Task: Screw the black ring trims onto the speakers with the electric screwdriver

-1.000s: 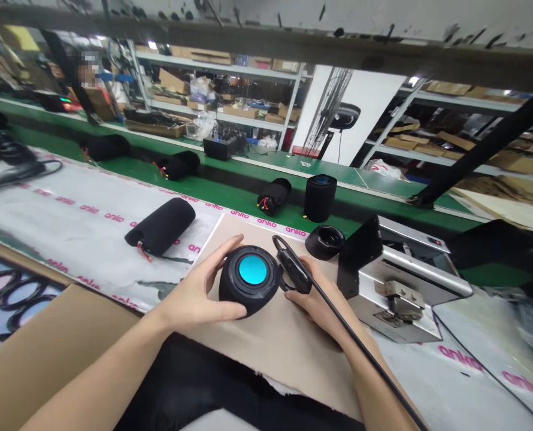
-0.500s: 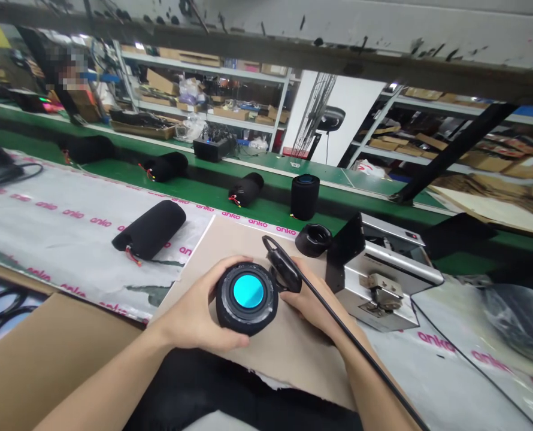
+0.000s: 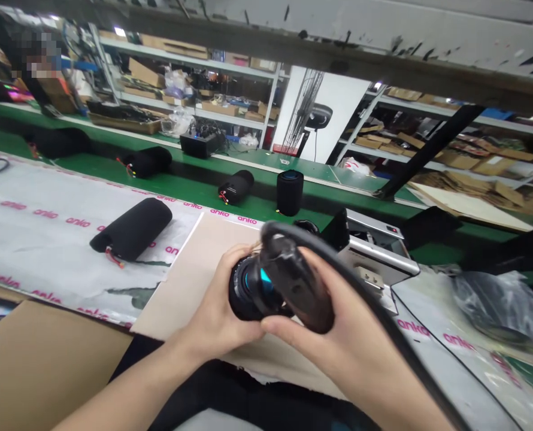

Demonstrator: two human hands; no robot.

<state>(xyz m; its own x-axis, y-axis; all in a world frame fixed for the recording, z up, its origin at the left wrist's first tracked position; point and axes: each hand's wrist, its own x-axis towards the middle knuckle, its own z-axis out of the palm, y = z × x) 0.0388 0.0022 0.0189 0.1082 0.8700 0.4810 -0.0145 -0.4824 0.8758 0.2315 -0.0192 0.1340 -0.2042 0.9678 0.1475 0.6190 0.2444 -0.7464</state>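
My left hand is wrapped round a black cylindrical speaker, whose shiny blue end disc faces up towards me. In my right hand is a dark, rounded corded tool with a thick black cable; its exact kind does not show. It sits over the speaker's end and hides part of the blue disc. My right thumb meets my left thumb at the speaker's near side. Whether the tool touches the disc I cannot tell. Both hands are above a beige cardboard sheet.
A black speaker body with red wires lies at left on the white "anko" sheet. Several more are on the green bench, one upright. To the right stands a silver machine, near a plastic bag. A metal beam crosses overhead.
My right hand has brought the corded tool left and up, over the speaker's end. The speaker has tilted and shifted slightly right in my left hand. The view has turned a little right.
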